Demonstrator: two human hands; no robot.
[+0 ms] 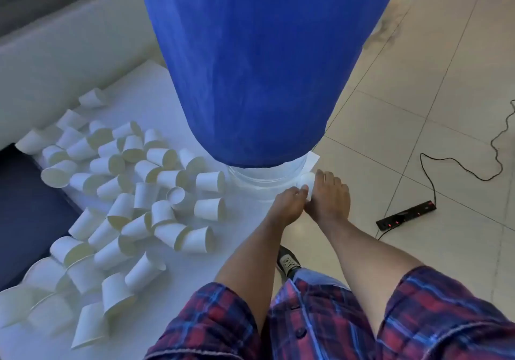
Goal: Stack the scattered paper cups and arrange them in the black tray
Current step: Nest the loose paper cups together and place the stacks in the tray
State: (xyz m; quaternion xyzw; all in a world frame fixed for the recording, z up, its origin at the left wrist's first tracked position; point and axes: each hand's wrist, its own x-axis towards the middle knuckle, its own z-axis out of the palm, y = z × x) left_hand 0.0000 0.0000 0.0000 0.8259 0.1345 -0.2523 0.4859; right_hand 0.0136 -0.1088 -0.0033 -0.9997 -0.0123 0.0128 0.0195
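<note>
Both hands meet at the counter [237, 237] edge, just under the blue drum [259, 67]. Left hand [287, 203] and right hand [330, 196] both pinch one white cup [306, 182], fingers curled round it. Loose cups [133, 192] lie scattered on their sides across the counter's left half. Dark tray [25, 214] at far left edge. Power strip [405, 214] on floor.

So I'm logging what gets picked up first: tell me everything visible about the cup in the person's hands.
The cup is plain white paper, small, held at the table's far right edge beside the blue-covered bottle. The left hand and right hand both pinch it, hiding much of it; its tilt and opening are unclear.
</note>
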